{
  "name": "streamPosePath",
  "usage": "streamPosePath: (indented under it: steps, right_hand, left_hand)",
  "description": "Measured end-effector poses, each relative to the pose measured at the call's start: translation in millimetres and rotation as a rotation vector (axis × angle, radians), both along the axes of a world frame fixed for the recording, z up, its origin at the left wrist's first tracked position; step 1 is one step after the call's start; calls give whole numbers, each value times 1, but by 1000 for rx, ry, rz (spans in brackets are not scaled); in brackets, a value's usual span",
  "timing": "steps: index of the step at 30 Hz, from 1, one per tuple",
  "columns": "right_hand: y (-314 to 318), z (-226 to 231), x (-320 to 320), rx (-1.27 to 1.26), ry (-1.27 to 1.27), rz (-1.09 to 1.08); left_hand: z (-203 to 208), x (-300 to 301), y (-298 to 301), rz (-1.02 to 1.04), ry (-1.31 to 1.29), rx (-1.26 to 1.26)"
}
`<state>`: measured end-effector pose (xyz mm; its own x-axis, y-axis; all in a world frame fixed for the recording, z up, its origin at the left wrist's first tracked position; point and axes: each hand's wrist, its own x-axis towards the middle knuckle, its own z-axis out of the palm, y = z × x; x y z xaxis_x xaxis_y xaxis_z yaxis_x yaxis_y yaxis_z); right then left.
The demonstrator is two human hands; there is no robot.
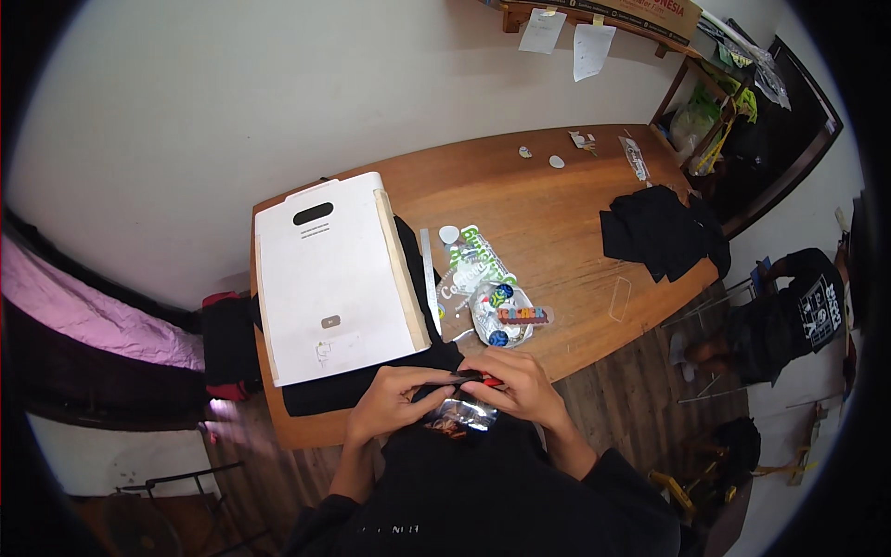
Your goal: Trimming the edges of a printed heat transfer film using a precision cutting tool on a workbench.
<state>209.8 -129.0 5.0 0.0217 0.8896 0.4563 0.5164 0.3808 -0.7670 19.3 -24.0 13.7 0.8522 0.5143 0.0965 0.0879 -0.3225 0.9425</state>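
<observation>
Shiny dark-and-silver plastic film (471, 415) is at the frame's lower centre. Our left hand (394, 399) and right hand (522, 385) pinch its upper edge, fingers curled nearly closed.

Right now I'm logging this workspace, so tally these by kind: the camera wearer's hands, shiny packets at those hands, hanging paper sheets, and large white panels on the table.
Hands: 2
Shiny packet: 1
Hanging paper sheets: 2
Large white panel: 1
Total: 6
</observation>
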Motion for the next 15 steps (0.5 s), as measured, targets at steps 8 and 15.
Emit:
streamPosePath:
  steps: [8, 15]
  right_hand:
    - [1, 2, 0, -51, -26, 32]
    - [-5, 6, 7, -43, -27, 16]
  left_hand:
    - [-4, -3, 3, -2, 31, 13]
    - [3, 4, -5, 51, 43, -3]
